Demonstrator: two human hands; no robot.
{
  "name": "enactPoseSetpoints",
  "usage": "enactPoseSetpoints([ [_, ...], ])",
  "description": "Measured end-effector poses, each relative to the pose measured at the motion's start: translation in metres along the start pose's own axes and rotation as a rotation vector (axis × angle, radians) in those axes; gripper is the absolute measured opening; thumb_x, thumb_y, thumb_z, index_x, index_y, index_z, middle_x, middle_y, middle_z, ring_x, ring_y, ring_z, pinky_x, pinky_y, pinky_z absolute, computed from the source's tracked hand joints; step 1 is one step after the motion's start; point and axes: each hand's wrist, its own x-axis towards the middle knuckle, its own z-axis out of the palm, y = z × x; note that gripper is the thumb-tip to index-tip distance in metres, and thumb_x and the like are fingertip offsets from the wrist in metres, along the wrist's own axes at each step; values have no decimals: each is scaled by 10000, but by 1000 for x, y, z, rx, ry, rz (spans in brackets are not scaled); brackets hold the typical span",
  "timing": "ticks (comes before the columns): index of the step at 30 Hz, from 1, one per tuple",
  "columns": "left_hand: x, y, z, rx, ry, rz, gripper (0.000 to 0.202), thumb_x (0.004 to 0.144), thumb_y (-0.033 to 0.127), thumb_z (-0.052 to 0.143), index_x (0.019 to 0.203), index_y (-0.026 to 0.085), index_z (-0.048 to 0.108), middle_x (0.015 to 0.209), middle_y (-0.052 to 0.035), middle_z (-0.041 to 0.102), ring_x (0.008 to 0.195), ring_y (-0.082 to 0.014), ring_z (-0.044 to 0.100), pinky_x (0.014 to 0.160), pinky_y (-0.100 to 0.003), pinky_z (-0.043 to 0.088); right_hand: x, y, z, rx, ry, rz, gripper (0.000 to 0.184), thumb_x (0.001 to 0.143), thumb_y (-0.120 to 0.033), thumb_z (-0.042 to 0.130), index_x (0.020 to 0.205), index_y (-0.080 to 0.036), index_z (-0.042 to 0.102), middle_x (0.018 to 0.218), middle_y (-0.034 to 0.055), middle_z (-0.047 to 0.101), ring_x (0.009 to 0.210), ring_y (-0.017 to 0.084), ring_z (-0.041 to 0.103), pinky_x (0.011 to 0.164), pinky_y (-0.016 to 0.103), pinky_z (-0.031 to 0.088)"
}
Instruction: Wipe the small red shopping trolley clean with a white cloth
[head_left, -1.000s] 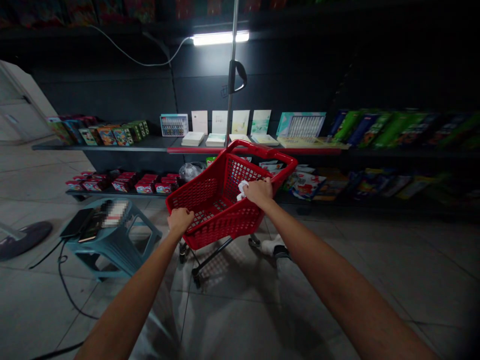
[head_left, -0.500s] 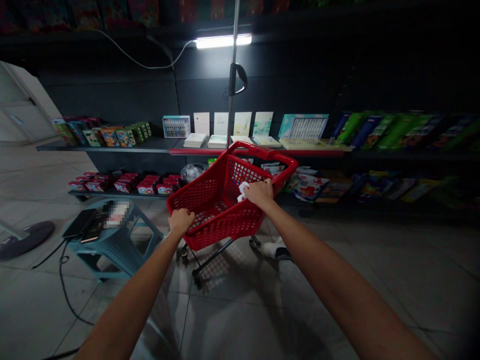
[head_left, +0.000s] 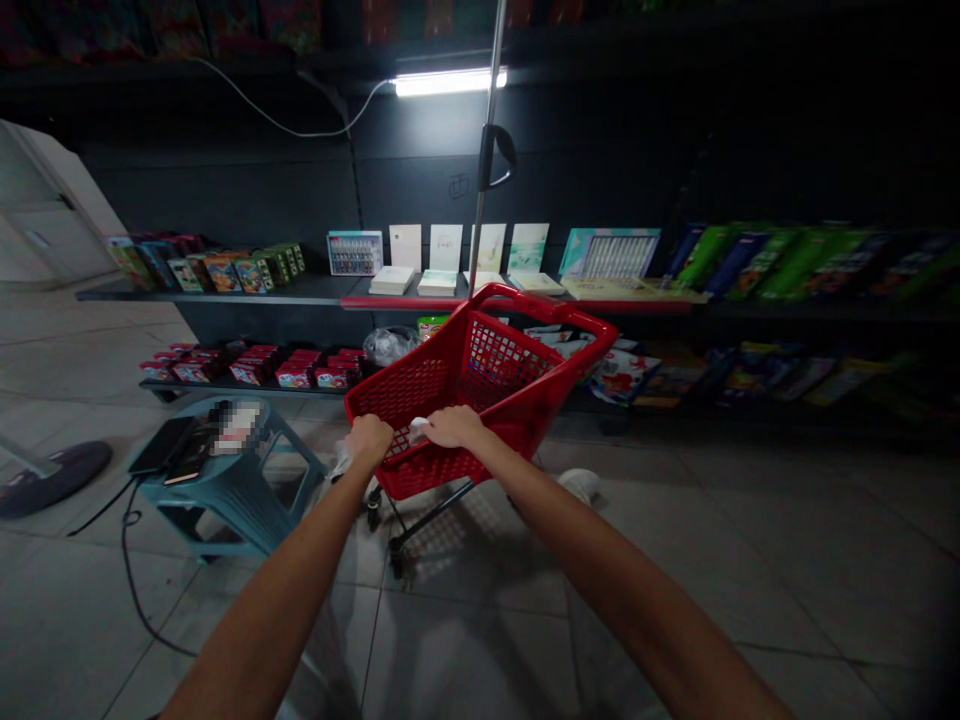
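The left hand and right hand curl closed over the near rim of a red shopping cart, which stands on the tile floor before a shelf; a white cloth sits at the right fingers. This two-handed grip steadies the cart.

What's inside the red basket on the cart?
The red basket shows its mesh floor; a white cloth pokes out under the right hand, which covers the rest of it.

A shop; goods-lined shelves; a red shopping cart.
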Motion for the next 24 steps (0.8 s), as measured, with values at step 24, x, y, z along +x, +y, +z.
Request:
enactPoseSetpoints([
  [24,3,1,4,-8,25,64,426,929,342,440,1106,194,797,1147,-197,739,1067,-337,723,873,-417,557,-11,129,-62,-179,-164,107,461,1021,-435,385,1266,-249,729,1315,148,708,1148,319,698,921,419,522],
])
